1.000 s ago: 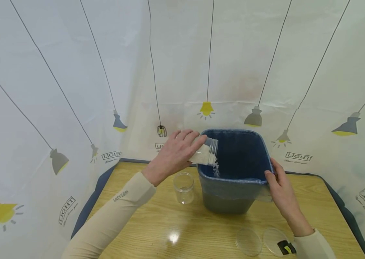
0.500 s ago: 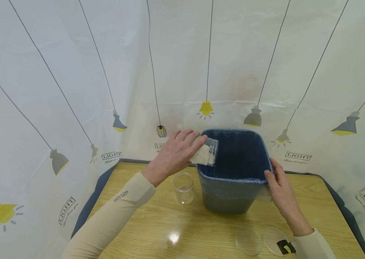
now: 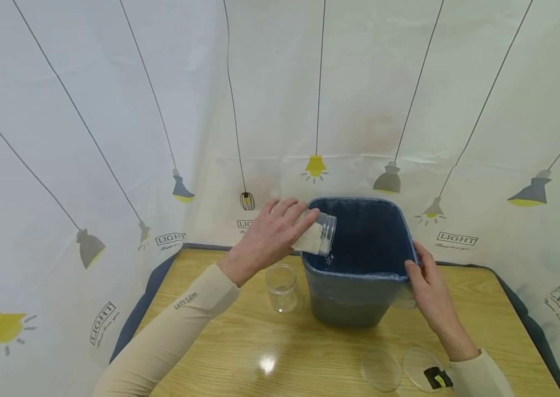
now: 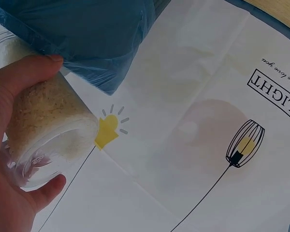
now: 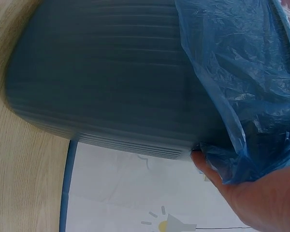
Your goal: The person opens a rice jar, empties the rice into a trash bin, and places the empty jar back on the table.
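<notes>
My left hand (image 3: pixel 272 234) grips a clear plastic jar (image 4: pixel 53 111) partly filled with pale, rice-like grains. The jar is tilted on its side, its mouth over the left rim of a trash bin (image 3: pixel 354 309). A few white grains fall from its lip into the bin. A blue plastic bag (image 5: pixel 241 72) lines the bin and folds down over its rim. At the bin's right front corner, my right hand (image 3: pixel 433 295) holds the rim and liner, thumb on the near side. In the right wrist view part of that hand lies behind the bag.
A second clear jar (image 3: pixel 282 288) stands uncovered on the wooden table (image 3: pixel 220 342), left of the bin. Two clear round lids lie in front: a plain lid (image 3: pixel 381 370) and another lid (image 3: pixel 416 364) beside a small black-and-yellow item (image 3: pixel 437 378). A lamp-printed sheet surrounds the table.
The stream of grains from the jar has thinned from a steady fall to a few pieces. Both hands, the jar and the bin stay almost in place.
</notes>
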`<action>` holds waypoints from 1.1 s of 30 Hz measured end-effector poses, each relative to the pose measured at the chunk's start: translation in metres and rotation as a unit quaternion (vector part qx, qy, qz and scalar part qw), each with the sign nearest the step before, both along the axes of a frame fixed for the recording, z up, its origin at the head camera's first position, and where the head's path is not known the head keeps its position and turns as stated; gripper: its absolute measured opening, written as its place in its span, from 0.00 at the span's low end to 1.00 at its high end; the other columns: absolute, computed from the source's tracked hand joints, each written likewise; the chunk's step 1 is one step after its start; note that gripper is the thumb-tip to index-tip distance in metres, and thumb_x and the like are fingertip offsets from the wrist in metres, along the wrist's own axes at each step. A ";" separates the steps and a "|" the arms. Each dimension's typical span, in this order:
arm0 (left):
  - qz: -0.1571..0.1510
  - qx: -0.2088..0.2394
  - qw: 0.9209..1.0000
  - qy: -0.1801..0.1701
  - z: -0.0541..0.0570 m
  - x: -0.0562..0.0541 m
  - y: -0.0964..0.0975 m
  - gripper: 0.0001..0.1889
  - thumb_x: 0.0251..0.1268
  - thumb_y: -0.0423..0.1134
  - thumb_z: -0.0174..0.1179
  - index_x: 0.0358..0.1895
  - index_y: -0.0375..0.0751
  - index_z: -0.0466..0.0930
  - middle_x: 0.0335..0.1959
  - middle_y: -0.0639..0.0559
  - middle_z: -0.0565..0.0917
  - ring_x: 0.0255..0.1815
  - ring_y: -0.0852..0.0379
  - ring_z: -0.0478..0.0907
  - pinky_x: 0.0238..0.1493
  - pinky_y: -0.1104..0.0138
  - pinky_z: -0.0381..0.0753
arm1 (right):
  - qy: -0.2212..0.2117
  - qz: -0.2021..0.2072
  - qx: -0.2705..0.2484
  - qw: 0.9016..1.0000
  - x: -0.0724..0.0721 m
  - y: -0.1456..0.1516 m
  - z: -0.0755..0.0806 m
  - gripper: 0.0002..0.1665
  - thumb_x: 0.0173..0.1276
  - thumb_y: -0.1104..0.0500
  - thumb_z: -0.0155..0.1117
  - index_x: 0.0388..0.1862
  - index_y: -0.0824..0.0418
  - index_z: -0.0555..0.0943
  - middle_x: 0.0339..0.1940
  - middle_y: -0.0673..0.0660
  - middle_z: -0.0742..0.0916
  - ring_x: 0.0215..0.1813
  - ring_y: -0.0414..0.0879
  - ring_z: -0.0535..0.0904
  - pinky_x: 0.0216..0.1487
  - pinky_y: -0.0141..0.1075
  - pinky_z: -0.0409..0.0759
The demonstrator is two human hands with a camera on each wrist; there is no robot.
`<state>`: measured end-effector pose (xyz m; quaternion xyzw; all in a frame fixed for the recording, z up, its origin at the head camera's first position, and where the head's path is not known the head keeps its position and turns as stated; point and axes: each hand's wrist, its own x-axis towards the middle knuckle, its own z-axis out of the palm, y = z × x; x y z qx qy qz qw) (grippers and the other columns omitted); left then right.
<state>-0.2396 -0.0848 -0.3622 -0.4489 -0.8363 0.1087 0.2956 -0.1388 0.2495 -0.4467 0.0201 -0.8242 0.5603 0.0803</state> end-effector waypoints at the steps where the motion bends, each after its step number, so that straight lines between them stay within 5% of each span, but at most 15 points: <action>1: -0.001 0.000 1.000 0.000 0.000 0.000 0.000 0.45 0.53 0.43 0.78 0.75 0.45 0.65 0.66 0.44 0.76 0.68 0.43 0.70 0.67 0.46 0.72 | 0.001 0.003 -0.005 1.000 0.000 0.000 -0.001 0.37 0.87 0.53 0.40 0.85 0.67 0.44 0.79 0.75 0.62 0.76 0.66 0.63 0.54 0.12 0.62; 15: 0.004 -0.003 1.000 0.006 0.001 0.001 -0.001 0.44 0.54 0.43 0.77 0.75 0.46 0.66 0.66 0.44 0.76 0.69 0.43 0.70 0.69 0.44 0.70 | 0.003 0.000 -0.004 1.000 0.001 -0.002 0.002 0.37 0.87 0.51 0.40 0.85 0.67 0.46 0.79 0.74 0.63 0.76 0.66 0.63 0.53 0.12 0.63; 33: 0.015 0.003 0.999 0.037 -0.007 0.002 -0.003 0.36 0.68 0.37 0.63 0.79 0.42 0.63 0.67 0.45 0.77 0.68 0.45 0.72 0.73 0.50 0.66 | -0.011 0.000 -0.008 1.000 0.001 -0.001 0.002 0.37 0.87 0.53 0.39 0.85 0.66 0.44 0.80 0.75 0.61 0.76 0.66 0.62 0.53 0.11 0.62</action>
